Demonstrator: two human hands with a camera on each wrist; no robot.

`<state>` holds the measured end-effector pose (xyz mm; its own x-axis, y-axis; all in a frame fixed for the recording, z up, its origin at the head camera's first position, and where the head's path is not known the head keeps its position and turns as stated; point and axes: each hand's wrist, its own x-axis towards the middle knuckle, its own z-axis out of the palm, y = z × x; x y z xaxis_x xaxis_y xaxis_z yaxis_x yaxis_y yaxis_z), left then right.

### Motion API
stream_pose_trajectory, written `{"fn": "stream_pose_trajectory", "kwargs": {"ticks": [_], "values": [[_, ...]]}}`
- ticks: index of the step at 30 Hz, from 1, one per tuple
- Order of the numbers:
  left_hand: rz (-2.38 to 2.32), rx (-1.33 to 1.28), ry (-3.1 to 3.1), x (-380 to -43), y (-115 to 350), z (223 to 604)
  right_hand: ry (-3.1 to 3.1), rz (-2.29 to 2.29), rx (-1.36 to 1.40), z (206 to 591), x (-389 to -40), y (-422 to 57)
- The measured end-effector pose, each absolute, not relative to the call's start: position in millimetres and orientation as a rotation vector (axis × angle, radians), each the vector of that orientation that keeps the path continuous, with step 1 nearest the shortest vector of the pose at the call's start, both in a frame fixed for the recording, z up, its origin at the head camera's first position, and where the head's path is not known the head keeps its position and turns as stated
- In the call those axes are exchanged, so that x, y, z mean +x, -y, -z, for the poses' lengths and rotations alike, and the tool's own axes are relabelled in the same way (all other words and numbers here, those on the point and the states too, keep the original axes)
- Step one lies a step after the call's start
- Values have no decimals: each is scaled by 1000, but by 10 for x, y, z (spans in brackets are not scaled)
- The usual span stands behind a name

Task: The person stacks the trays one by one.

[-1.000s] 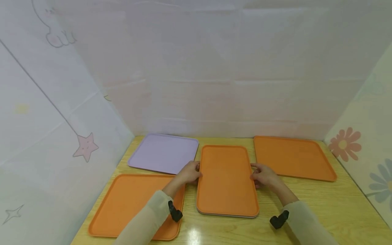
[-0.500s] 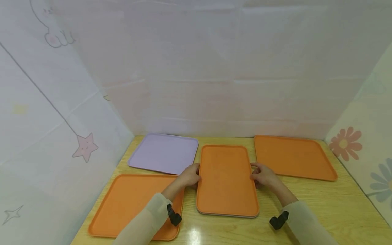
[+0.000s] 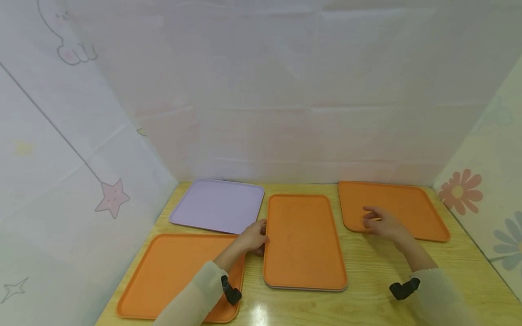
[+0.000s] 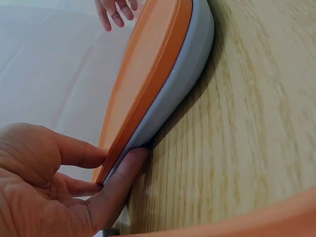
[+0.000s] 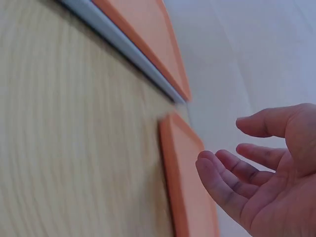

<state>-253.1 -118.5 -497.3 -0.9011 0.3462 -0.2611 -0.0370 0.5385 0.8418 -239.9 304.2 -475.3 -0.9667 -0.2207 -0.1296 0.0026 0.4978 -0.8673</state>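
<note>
An orange tray (image 3: 303,240) lies on a pale lilac-grey tray (image 4: 182,84) in the middle of the wooden table (image 3: 379,280). My left hand (image 3: 256,237) is at this stack's left edge. In the left wrist view the thumb (image 4: 123,177) sits under the lower tray's rim and a finger (image 4: 79,153) touches the orange rim (image 4: 148,74), pinching the edge. My right hand (image 3: 381,222) hovers with relaxed, spread fingers (image 5: 222,182) over the near left corner of the back right orange tray (image 3: 403,203), holding nothing.
A lilac tray (image 3: 218,206) lies at the back left and another orange tray (image 3: 175,271) at the front left under my left forearm. Paper-covered walls close in the table on the left, back and right. Bare wood shows along the front right.
My right hand has let go of the middle stack's right edge and moved right and away, over the back right orange tray. My left hand stays at the stack's left edge.
</note>
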Motion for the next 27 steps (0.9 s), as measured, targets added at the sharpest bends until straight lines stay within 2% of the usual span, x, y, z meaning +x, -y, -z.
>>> {"fn": "stream_pose_trajectory", "kwargs": {"ticks": [14,22,27], "values": [[-1487,166,-2232,-2503,1195,5023,-2822,1073,-125,4739,-2292,-4291],[-1512,183,-2201,-2521,1180,5012,-2972,842,-84,4776,-2289,-4650],[-1505,184,-2198,-2531,1189,5033,-2986,862,-49,4816,-2296,-4810]]}}
